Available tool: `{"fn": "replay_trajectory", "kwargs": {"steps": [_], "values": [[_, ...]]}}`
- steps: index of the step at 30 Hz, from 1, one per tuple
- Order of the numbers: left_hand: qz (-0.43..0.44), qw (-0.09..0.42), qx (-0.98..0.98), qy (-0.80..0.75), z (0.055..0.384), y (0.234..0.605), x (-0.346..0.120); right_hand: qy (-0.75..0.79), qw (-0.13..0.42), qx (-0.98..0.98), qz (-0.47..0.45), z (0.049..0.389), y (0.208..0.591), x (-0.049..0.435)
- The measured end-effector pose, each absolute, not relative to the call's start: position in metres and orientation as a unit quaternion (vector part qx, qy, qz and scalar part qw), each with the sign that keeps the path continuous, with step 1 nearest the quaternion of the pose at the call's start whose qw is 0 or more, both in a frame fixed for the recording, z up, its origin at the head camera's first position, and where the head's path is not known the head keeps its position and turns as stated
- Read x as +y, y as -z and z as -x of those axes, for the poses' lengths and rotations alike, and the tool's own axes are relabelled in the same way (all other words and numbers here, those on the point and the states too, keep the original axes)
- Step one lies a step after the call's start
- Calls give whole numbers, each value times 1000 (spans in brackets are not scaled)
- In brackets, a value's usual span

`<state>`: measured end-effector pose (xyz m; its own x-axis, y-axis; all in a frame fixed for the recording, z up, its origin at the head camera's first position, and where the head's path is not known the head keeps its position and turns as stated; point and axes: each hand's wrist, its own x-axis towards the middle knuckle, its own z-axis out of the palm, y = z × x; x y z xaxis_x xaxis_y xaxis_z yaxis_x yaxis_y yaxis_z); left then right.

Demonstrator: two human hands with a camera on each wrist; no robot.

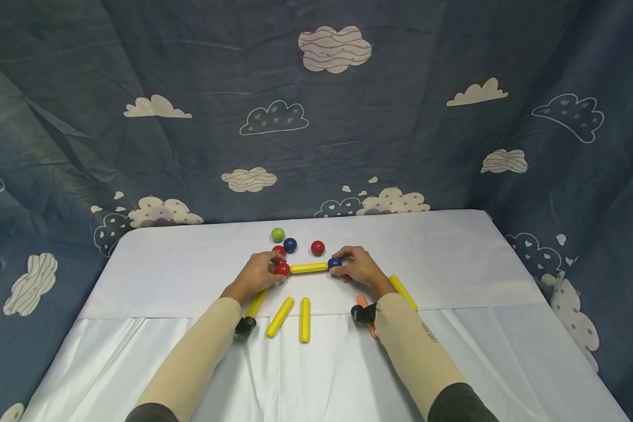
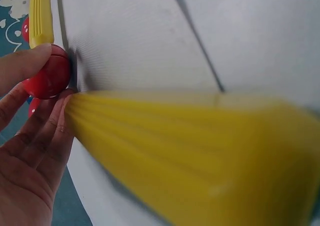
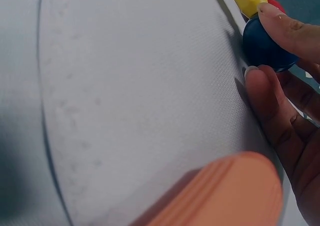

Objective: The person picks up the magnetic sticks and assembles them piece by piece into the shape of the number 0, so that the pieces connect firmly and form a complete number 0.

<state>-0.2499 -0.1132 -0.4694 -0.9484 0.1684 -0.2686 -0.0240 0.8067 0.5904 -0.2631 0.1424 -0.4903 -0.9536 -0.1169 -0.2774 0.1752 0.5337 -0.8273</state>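
Yellow stick [image 1: 309, 268] between | left grip [image 1: 254, 274]: red ball [image 1: 282, 269] | right grip [image 1: 363, 268]: blue ball [image 1: 334, 263]

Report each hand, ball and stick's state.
Left hand: pinching red ball
Right hand: pinching blue ball
Middle yellow stick: between held balls, attachment unclear
Green ball: unheld
Other blue ball: unheld
Lone red ball: unheld
Rear red ball: partly behind left hand
Four other yellow sticks: lying on table
Orange stick: lying on table, partly hidden
Red object by right hand: mostly hidden

Head view forward and down (wrists close-up)
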Motion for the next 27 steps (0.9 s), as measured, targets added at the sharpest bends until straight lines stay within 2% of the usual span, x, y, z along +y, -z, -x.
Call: {"fn": "replay_trajectory", "kwargs": {"steps": [13, 27], "values": [[-51, 153, 940, -301, 242, 462, -124, 492, 154, 857, -10, 263, 489, 142], [-34, 154, 950, -269, 199, 460, -160, 482, 155, 863, -10, 264, 489, 141]]}}
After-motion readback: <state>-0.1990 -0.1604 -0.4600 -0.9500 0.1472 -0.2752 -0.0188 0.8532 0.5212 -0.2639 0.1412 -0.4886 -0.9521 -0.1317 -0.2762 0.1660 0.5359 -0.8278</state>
